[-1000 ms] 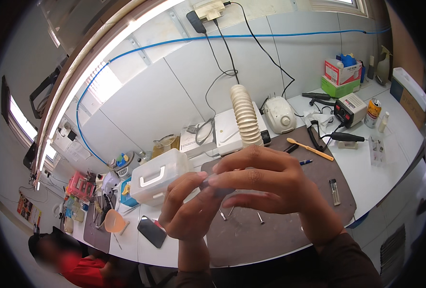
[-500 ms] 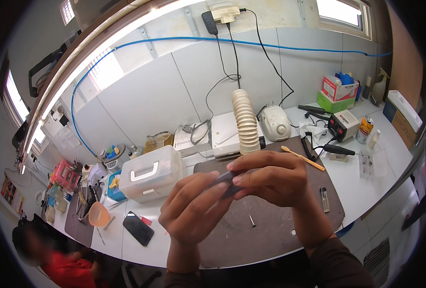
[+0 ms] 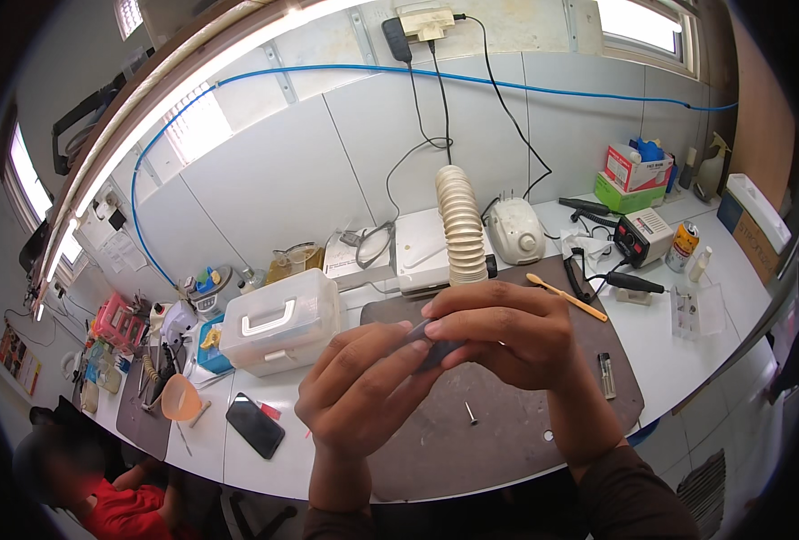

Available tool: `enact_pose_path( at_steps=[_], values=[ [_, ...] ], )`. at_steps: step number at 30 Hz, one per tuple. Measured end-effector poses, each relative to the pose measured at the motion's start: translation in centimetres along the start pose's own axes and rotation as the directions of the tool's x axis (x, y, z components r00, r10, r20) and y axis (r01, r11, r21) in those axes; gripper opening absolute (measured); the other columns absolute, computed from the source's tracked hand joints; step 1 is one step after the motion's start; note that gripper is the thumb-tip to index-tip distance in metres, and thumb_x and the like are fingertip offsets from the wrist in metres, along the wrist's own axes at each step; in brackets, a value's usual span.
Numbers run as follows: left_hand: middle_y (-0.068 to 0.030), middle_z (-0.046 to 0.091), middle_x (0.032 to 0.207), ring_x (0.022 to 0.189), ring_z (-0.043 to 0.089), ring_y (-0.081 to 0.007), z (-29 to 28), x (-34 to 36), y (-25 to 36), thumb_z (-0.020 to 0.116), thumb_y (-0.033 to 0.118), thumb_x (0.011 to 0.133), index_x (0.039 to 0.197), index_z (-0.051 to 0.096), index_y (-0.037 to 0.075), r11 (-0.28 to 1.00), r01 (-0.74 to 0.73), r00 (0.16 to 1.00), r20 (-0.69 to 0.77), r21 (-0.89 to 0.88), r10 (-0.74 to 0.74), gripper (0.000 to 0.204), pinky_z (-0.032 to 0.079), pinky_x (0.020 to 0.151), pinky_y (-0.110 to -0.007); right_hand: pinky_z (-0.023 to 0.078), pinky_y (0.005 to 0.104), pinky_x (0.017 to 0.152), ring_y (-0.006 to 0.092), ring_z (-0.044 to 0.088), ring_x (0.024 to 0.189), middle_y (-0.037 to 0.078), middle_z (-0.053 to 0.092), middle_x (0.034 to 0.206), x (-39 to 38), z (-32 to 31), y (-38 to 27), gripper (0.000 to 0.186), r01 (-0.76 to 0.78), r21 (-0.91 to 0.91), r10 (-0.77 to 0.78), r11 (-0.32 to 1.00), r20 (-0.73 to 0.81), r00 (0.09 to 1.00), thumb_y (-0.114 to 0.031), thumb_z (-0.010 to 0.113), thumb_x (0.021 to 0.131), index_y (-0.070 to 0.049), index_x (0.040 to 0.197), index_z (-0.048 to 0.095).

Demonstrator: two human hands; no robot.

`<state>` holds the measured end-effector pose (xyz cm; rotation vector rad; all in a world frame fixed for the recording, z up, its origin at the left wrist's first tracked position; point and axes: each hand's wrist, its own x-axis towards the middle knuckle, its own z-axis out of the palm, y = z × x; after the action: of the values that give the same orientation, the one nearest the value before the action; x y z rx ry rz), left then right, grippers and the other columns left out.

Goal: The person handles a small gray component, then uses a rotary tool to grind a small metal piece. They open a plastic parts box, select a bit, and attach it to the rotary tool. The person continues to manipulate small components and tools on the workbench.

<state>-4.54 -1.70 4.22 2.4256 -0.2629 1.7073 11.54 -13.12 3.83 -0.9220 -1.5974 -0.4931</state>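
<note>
My left hand [image 3: 359, 387] and my right hand [image 3: 500, 331] are raised together above a dark brown work mat [image 3: 471, 441]. Both pinch a small dark grey object [image 3: 428, 346] between their fingertips; most of it is hidden by the fingers. A small metal pin [image 3: 470, 413] lies on the mat just below my hands. A slim metal tool [image 3: 605, 374] lies on the mat to the right.
A translucent white storage box [image 3: 280, 320] with a handle stands left of the mat, a black phone [image 3: 255, 425] in front of it. A ribbed cream hose [image 3: 461, 225], a white machine [image 3: 516, 230], a small control unit [image 3: 644, 236] and a wooden stick [image 3: 568, 297] sit behind. A person in red [image 3: 102, 504] sits lower left.
My hands have dropped a little lower in view and stay joined on the small object; the head has shifted, so the table appears lower and further left.
</note>
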Motion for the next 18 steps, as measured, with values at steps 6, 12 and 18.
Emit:
enact_pose_path(
  at_steps=[6,12,18],
  values=[
    [-0.0098,0.072,0.098,0.083,0.072,-0.0247,-0.02,-0.07,-0.04,0.091,0.007,0.062,0.098,0.074,0.007,0.999,0.025,1.0,0.002,-0.024,-0.025,0.04,0.059,0.068,-0.032,0.06,0.0325,0.072,0.0234,0.072,0.086,0.013,0.072,0.099,-0.26,0.3,-0.14,0.037,-0.075,-0.017,0.076,0.997,0.017,0.997,-0.021,0.081,0.076,-0.005,0.108,0.074],
    [-0.0103,0.073,0.1,0.083,0.072,-0.0247,-0.1,-0.14,-0.12,0.091,0.007,0.063,0.097,0.076,0.01,0.999,-0.028,1.0,0.009,0.027,0.028,0.037,0.06,0.068,-0.033,0.06,0.0324,0.073,0.0233,0.073,0.086,0.012,0.072,0.099,-0.18,0.2,-0.35,0.037,-0.075,-0.039,0.076,0.996,0.026,0.997,-0.022,0.081,0.074,-0.005,0.107,0.075],
    [-0.011,0.073,0.095,0.08,0.073,-0.0252,0.24,-0.11,-0.34,0.091,0.008,0.062,0.095,0.075,0.008,0.998,-0.058,0.998,-0.036,0.026,0.059,0.036,0.062,0.069,-0.033,0.06,0.0324,0.073,0.0235,0.073,0.084,0.012,0.072,0.098,-0.11,0.07,-0.66,0.038,-0.065,-0.054,0.066,0.996,0.016,0.998,-0.024,0.082,0.074,-0.005,0.105,0.075]
  ],
)
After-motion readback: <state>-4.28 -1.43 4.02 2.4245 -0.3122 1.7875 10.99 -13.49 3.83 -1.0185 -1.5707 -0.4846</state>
